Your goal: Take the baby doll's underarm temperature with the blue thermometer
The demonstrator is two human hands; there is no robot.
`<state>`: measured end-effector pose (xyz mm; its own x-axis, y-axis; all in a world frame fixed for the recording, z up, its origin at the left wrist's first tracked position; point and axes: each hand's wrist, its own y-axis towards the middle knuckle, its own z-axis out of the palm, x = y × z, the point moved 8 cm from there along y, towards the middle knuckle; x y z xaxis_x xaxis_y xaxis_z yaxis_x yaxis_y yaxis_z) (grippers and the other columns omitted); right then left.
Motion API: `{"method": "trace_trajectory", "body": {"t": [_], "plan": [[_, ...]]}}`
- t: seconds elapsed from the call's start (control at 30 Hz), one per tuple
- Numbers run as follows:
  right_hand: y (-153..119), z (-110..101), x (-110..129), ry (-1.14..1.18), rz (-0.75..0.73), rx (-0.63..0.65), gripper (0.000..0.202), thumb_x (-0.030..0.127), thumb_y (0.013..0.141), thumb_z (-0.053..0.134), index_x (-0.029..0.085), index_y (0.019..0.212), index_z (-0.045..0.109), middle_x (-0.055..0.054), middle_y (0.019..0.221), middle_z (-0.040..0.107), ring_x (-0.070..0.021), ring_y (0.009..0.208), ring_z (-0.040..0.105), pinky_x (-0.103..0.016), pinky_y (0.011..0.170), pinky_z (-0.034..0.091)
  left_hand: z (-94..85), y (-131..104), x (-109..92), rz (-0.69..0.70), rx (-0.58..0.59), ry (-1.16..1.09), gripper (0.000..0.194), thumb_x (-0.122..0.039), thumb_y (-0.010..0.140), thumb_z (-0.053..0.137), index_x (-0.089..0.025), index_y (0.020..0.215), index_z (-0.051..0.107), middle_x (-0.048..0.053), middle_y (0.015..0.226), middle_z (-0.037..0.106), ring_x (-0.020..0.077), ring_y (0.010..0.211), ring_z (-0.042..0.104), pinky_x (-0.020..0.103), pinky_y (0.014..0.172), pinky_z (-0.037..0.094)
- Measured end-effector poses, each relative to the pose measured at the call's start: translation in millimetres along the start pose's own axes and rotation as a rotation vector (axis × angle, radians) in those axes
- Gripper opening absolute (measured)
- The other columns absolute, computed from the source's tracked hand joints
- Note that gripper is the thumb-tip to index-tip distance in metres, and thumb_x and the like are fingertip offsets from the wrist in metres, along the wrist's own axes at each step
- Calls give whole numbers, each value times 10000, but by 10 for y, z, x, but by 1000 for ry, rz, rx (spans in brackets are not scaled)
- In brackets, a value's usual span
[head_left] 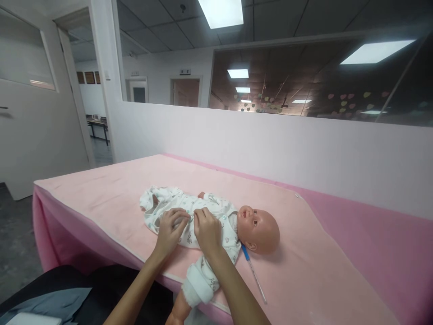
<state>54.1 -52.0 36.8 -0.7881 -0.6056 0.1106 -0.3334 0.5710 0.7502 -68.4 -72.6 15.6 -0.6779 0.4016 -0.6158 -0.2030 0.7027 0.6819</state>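
A baby doll [260,230] lies on its back, its head to the right and its legs to the left. It wears a white printed romper [216,205]. My left hand [172,229] rests at the middle of the romper's front, its fingertips pinching the cloth. Close beside it, my right hand [207,228] pinches the romper too, fingers bent together. What lies exactly between the fingertips is too small to make out. The doll's near sleeve [201,280] is folded into a thick cuff, and its arm hangs past the table edge.
Under the doll is a table with a pale pink cover [115,194]. A thin clear stick with a blue end [253,273] lies beside the doll's head. A white wall with a window [270,140] stands behind, and an open door [37,122] is at left.
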Motion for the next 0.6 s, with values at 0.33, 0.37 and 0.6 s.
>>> {"method": "trace_trajectory", "body": {"t": [0.33,0.37,0.6], "plan": [[-6,18,0,-13,-6,13,99,184,825,480,215,808,572,6,759,563,-97,593,502,-221,493,270,146,-16,40,1,101,175,233,-369,792,508,-270,957,639,31,1002,616,248,919,503,435,858,339],[3,16,2,-7,-4,14,107,184,828,473,214,809,574,5,763,565,-97,592,504,-219,492,276,151,-23,40,-6,109,178,242,-349,790,503,-273,982,630,31,1011,615,250,921,500,443,858,336],[-129,-507,-15,135,91,-62,251,187,861,361,216,950,595,-39,973,589,-105,695,581,-191,566,400,12,66,174,-46,-21,-20,349,-161,759,379,-225,1046,566,41,988,606,220,940,524,366,825,403]]}}
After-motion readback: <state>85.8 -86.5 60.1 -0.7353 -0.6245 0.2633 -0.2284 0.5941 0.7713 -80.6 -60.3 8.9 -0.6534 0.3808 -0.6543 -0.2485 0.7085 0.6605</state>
